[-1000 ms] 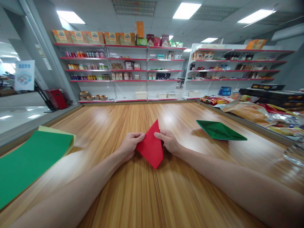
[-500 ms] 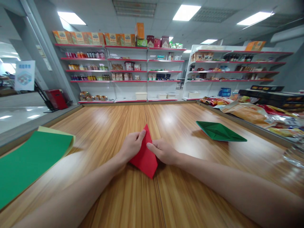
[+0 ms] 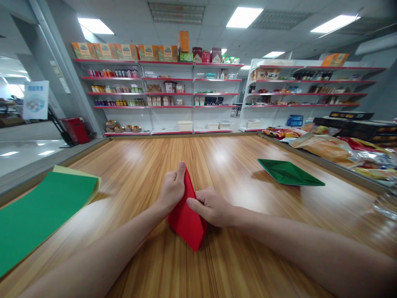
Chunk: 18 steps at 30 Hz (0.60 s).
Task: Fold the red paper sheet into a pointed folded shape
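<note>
Between my hands is a folded piece of red paper (image 3: 188, 225), tilted upright with its pointed lower end toward me. My left hand (image 3: 172, 184) grips its upper left edge, the thumb near the top tip. On the right edge, my right hand (image 3: 212, 205) pinches the paper with the thumb lying across its front. The fingers behind the sheet are partly hidden. To the right, a folded green paper piece (image 3: 290, 172) with creased facets rests on the table. A stack of green and yellow paper sheets (image 3: 46, 211) lies at the left, its far corner curling up.
The wooden table (image 3: 145, 153) has a raised edge. Beyond its right edge lie snack packages (image 3: 328, 149) and dark boxes (image 3: 356, 126). A clear plastic item (image 3: 386, 205) sits at the far right. Stocked shelves (image 3: 167, 93) stand behind the table.
The red paper has come nearer to me and turned more upright, its lower tip dropping. My left thumb has moved up to the top tip; my right hand has shifted slightly lower.
</note>
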Motion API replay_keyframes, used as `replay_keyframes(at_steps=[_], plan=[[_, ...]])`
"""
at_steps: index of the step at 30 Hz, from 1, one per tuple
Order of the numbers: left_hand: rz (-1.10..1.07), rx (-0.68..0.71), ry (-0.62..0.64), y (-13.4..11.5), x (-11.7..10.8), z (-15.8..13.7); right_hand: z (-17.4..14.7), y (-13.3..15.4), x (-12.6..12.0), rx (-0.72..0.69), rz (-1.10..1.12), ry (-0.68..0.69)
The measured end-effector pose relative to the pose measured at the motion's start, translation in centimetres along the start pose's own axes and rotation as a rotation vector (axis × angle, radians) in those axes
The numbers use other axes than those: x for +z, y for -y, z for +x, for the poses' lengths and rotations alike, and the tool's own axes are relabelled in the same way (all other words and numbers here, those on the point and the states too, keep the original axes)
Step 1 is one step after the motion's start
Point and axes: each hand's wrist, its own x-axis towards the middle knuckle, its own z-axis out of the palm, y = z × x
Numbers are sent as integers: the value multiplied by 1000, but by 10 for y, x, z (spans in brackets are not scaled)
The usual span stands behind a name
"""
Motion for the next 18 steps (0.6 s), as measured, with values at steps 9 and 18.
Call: replay_keyframes(at_steps=[9,18], plan=[[126,13,-59,1,-5,5,-2,9,6,68,-207,110],[32,-82,-153,-11,-3,0,-4,9,8,-65,-167,140]])
